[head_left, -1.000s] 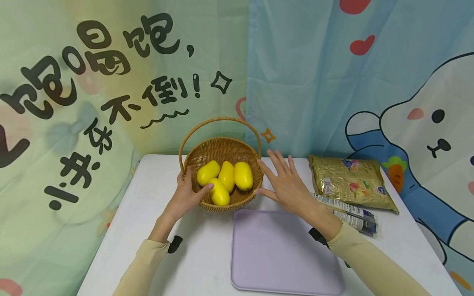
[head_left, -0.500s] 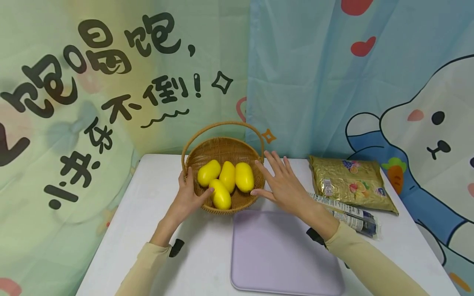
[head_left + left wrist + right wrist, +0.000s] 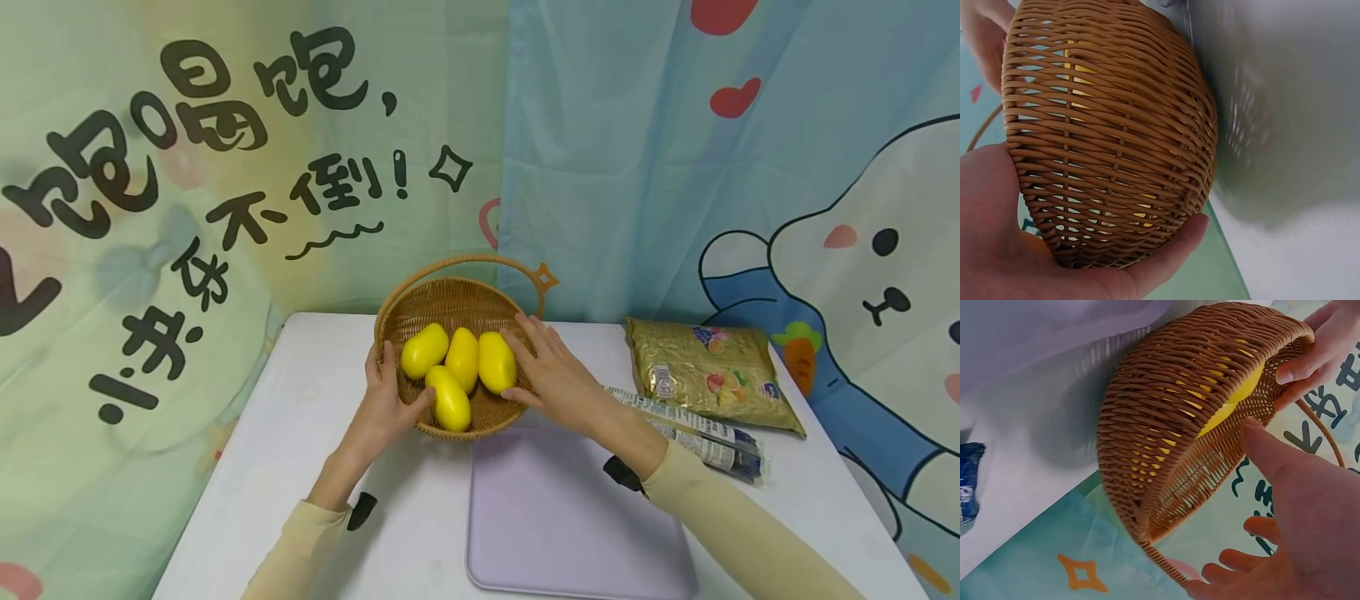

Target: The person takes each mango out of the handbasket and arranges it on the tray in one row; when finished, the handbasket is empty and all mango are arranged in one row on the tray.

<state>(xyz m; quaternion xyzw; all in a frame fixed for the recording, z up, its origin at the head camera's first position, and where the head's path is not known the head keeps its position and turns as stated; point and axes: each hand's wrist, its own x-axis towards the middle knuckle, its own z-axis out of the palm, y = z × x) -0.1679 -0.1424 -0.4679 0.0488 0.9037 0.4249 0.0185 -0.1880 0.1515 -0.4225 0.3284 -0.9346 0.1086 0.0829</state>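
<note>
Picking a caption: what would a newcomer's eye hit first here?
Probably the four yellow fruits in the wicker basket, mid head view, with the left hand holding its left side and the right hand at its right. Next, the dark lettering on the green curtain at left, then the white cartoon animal on the blue curtain at right.

The right hand (image 3: pixel 561 382) comes closer to the basket (image 3: pixel 457 304).
The basket's handle (image 3: pixel 472 259) is lower and further right than before.
</note>
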